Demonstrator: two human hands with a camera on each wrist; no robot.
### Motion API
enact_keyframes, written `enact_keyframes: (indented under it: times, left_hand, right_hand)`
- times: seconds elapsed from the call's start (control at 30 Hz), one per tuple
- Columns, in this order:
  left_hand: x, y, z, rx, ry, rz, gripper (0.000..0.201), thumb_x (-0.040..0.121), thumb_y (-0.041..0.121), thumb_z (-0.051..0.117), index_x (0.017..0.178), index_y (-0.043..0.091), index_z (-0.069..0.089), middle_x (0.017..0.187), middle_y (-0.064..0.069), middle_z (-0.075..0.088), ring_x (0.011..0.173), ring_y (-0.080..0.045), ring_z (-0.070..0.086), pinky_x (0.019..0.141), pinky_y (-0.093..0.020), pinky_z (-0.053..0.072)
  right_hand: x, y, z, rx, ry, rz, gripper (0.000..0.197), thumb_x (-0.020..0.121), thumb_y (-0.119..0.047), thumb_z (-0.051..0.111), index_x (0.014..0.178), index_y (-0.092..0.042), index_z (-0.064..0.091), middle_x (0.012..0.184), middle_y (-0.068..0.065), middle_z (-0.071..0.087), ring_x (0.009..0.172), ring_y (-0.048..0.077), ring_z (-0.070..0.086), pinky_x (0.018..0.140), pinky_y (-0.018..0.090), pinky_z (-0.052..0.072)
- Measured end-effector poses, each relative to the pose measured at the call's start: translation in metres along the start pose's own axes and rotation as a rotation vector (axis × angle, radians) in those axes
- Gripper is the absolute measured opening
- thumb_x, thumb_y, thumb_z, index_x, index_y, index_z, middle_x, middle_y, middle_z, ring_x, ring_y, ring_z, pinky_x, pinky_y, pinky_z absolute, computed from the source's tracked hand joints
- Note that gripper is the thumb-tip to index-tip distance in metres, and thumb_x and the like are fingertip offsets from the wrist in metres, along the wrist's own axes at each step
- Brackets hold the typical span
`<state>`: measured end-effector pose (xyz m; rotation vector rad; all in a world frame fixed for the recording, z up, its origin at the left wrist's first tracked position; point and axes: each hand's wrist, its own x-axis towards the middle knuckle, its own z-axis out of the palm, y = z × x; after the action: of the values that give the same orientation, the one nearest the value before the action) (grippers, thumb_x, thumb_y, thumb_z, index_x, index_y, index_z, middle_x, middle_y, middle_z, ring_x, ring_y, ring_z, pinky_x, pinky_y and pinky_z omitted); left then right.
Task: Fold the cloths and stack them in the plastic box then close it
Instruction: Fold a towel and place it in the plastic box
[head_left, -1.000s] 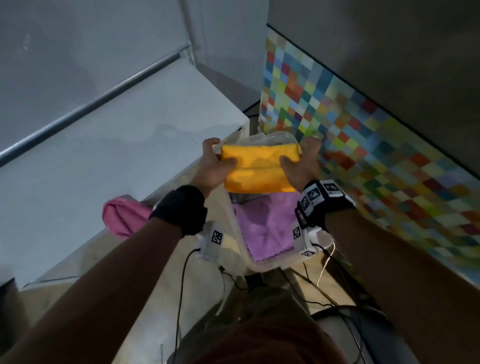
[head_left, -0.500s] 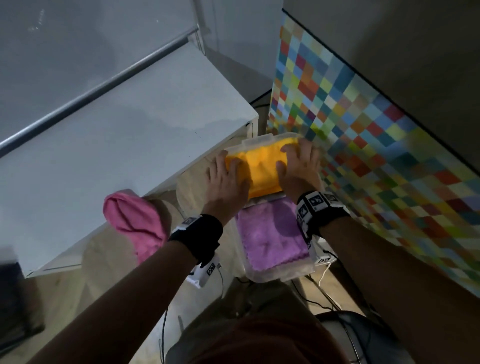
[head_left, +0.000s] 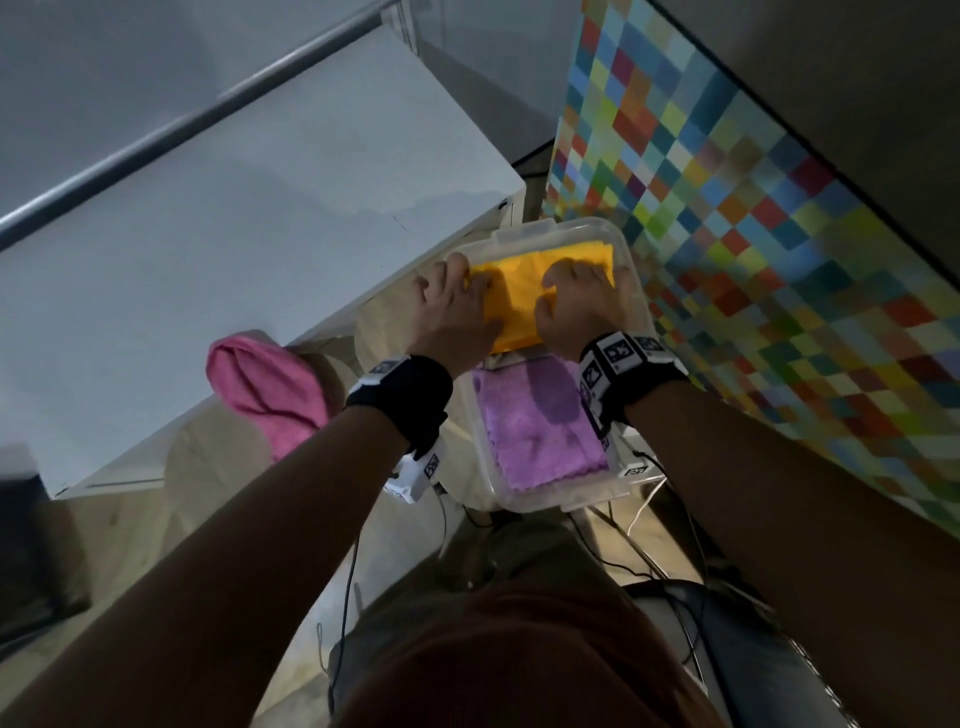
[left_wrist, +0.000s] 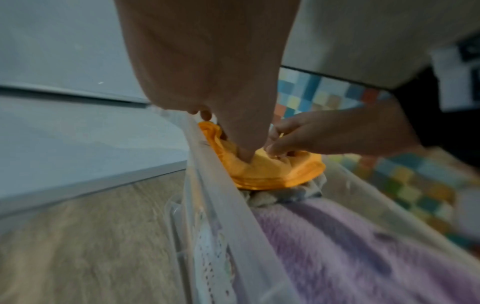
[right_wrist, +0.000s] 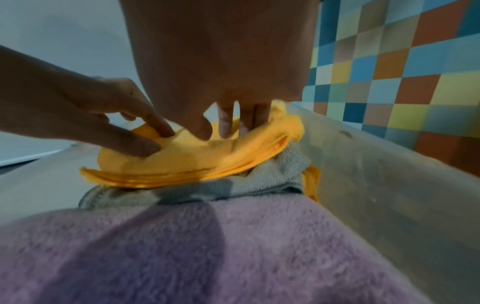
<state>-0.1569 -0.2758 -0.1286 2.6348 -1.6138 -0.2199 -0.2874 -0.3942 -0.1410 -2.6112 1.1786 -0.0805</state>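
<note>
The clear plastic box stands on a wooden top. A folded purple cloth fills its near half. A folded yellow cloth lies in the far half on top of a grey cloth. My left hand pinches the yellow cloth's left side, thumb dug into it. My right hand grips its right side, with the fingers curled down at the far edge. An unfolded pink cloth lies to the left of the box.
A white counter runs along the left, close to the box. A panel of coloured squares stands right beside the box. Cables trail below the box's near end. No lid shows in any view.
The yellow cloth went from held above the box to lying inside it. My hands pressed it flat, and their fingers now curl into it at both sides.
</note>
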Motion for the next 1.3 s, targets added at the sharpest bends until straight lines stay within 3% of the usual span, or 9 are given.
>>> enact_keyframes:
  times: [0.13, 0.2, 0.4, 0.6, 0.73, 0.83, 0.93, 1.1, 1.3]
  left_hand:
    - [-0.015, -0.028, -0.011, -0.215, 0.234, -0.093, 0.044, 0.088, 0.065, 0.046, 0.124, 0.04, 0.055, 0.125, -0.008, 0.04, 0.111, -0.029, 0.04, 0.089, -0.038, 0.032]
    - [-0.027, -0.055, -0.016, -0.246, 0.286, -0.162, 0.043, 0.09, 0.063, 0.047, 0.125, 0.039, 0.054, 0.122, -0.008, 0.041, 0.109, -0.029, 0.041, 0.087, -0.038, 0.033]
    - [-0.083, -0.153, -0.014, -0.279, 0.2, -0.371, 0.048, 0.088, 0.053, 0.056, 0.128, 0.026, 0.054, 0.122, -0.015, 0.041, 0.11, -0.034, 0.04, 0.089, -0.044, 0.035]
    - [-0.139, -0.231, 0.002, -0.293, -0.002, -0.599, 0.049, 0.088, 0.04, 0.06, 0.131, 0.019, 0.049, 0.126, -0.017, 0.042, 0.116, -0.036, 0.041, 0.094, -0.049, 0.039]
    - [-0.169, -0.269, 0.04, -0.501, -0.061, -0.654, 0.039, 0.088, 0.021, 0.06, 0.125, 0.009, 0.054, 0.114, -0.02, 0.056, 0.1, -0.036, 0.059, 0.083, -0.036, 0.047]
    - [-0.193, -0.274, 0.085, -0.641, -0.195, -0.687, 0.056, 0.085, 0.03, 0.067, 0.136, 0.017, 0.047, 0.12, -0.02, 0.054, 0.102, -0.028, 0.057, 0.083, -0.035, 0.048]
    - [-0.207, -0.257, 0.132, -0.697, -0.245, -0.513, 0.066, 0.081, 0.041, 0.068, 0.141, 0.023, 0.047, 0.132, -0.016, 0.051, 0.119, -0.032, 0.048, 0.1, -0.032, 0.043]
    - [-0.217, -0.228, 0.158, -0.708, 0.079, -0.589, 0.024, 0.083, 0.022, 0.065, 0.1, 0.007, 0.074, 0.099, -0.013, 0.068, 0.091, -0.029, 0.065, 0.079, -0.025, 0.046]
    - [-0.234, -0.232, 0.148, -0.87, 0.122, -0.934, 0.037, 0.085, 0.044, 0.063, 0.09, 0.009, 0.074, 0.084, -0.009, 0.07, 0.074, -0.021, 0.065, 0.074, -0.039, 0.054]
  right_hand:
    - [-0.001, -0.024, -0.015, 0.078, 0.269, -0.077, 0.028, 0.084, -0.037, 0.048, 0.098, -0.017, 0.062, 0.092, 0.003, 0.064, 0.094, 0.027, 0.061, 0.108, 0.042, 0.021]
    - [-0.005, -0.048, -0.021, 0.116, 0.251, -0.12, 0.024, 0.086, -0.038, 0.047, 0.097, -0.021, 0.06, 0.091, -0.001, 0.062, 0.092, 0.024, 0.059, 0.103, 0.041, 0.023]
    - [-0.01, -0.153, -0.022, 0.277, 0.048, -0.199, 0.021, 0.081, -0.034, 0.051, 0.096, -0.021, 0.058, 0.089, -0.001, 0.06, 0.084, 0.026, 0.058, 0.086, 0.038, 0.037]
    - [-0.028, -0.244, 0.024, 0.314, -0.271, -0.184, 0.021, 0.084, -0.026, 0.056, 0.104, -0.022, 0.059, 0.1, -0.003, 0.057, 0.089, 0.021, 0.053, 0.09, 0.036, 0.043]
    - [-0.038, -0.281, 0.081, 0.331, -0.508, -0.168, 0.022, 0.087, -0.037, 0.058, 0.102, -0.021, 0.058, 0.099, -0.003, 0.065, 0.088, 0.02, 0.061, 0.081, 0.037, 0.051]
    - [-0.05, -0.292, 0.123, 0.392, -0.689, -0.183, 0.028, 0.091, -0.028, 0.062, 0.117, -0.017, 0.059, 0.104, 0.0, 0.065, 0.089, 0.019, 0.063, 0.073, 0.028, 0.051]
    - [-0.059, -0.292, 0.173, 0.335, -0.731, -0.229, 0.037, 0.089, -0.012, 0.057, 0.125, -0.018, 0.06, 0.12, 0.004, 0.062, 0.105, 0.024, 0.061, 0.092, 0.038, 0.051]
    - [-0.07, -0.291, 0.22, 0.234, -0.737, -0.28, 0.033, 0.084, -0.01, 0.056, 0.114, -0.016, 0.069, 0.132, 0.006, 0.052, 0.113, 0.024, 0.055, 0.097, 0.029, 0.042]
    - [-0.077, -0.295, 0.207, 0.013, -0.822, -0.307, 0.011, 0.079, -0.029, 0.059, 0.087, -0.02, 0.058, 0.086, 0.004, 0.065, 0.08, 0.026, 0.063, 0.07, 0.033, 0.05]
